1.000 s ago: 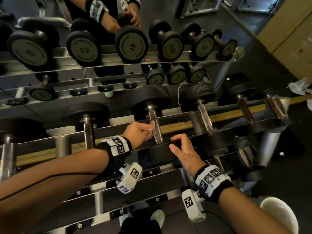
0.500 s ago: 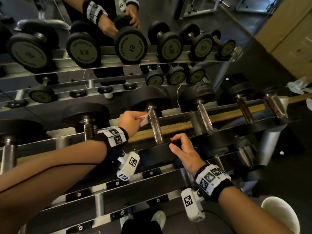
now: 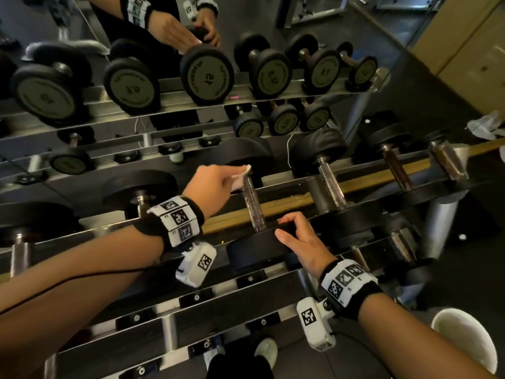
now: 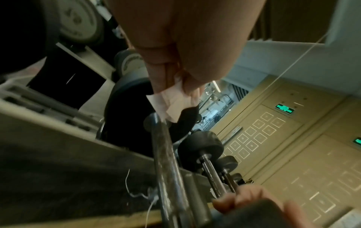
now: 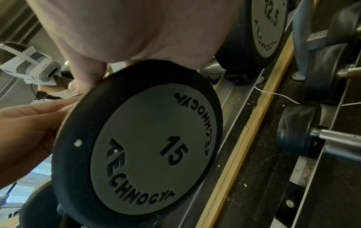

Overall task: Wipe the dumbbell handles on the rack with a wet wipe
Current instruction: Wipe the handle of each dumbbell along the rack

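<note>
A 15 dumbbell lies on the rack's top tier, its chrome handle (image 3: 252, 202) running away from me. My left hand (image 3: 218, 184) pinches a white wet wipe (image 3: 240, 178) against the far end of that handle (image 4: 166, 152), close to the far black head (image 3: 251, 154). The wipe (image 4: 168, 104) shows folded between my fingertips in the left wrist view. My right hand (image 3: 303, 242) grips the near head (image 3: 257, 248) of the same dumbbell, fingers curled over its rim. That head's grey "15" face (image 5: 150, 148) fills the right wrist view.
More dumbbells sit to the right (image 3: 330, 187) and left (image 3: 142, 203) on the same tier. A mirror behind the rack reflects dumbbells (image 3: 207, 75) and my hands. A wooden strip (image 3: 300, 203) runs along the rack. A crumpled wipe (image 3: 483, 127) lies at far right.
My left hand has slid the wipe along the handle away from me, from its middle to the far end. My right hand has stayed on the near head.
</note>
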`<state>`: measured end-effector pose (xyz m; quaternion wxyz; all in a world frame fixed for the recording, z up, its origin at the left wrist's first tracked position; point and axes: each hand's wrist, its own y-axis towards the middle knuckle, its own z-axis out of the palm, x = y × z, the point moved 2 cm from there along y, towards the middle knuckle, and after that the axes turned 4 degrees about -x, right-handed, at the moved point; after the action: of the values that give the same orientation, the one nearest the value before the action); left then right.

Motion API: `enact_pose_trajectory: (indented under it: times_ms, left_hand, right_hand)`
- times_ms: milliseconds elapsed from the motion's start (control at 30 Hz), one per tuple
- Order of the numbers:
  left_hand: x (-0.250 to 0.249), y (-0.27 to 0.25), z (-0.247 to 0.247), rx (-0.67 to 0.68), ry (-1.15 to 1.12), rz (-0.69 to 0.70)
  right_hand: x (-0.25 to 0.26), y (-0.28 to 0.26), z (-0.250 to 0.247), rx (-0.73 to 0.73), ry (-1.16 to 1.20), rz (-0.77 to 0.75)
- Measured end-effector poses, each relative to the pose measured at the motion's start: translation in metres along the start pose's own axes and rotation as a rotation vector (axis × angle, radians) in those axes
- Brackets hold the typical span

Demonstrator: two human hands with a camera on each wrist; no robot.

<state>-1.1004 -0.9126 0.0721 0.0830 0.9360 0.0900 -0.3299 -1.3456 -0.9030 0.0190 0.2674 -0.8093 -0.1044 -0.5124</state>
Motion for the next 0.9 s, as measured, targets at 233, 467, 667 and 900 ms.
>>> enact_pose_trajectory:
  times_ms: [233,467,667,900]
  left_hand:
    - [0.0,0.002,0.03,0.399,0.637,0.226]
    - [0.002,-0.009,0.04,0.579,0.687,0.429]
    - [-0.006,-0.018,0.04,0.551,0.926,0.734]
    - [-0.03,0.023,0.008,0.52,0.354,0.233]
  right_hand:
    - [-0.001,0.0,-0.001,-0.017,0.041,0.011]
    - [0.0,0.0,-0.001,-0.017,0.088,0.042]
    - [0.001,-0.001,-0.001,-0.042,0.082,0.053]
    - [0.004,-0.002,-0.002,-0.062,0.063,0.05]
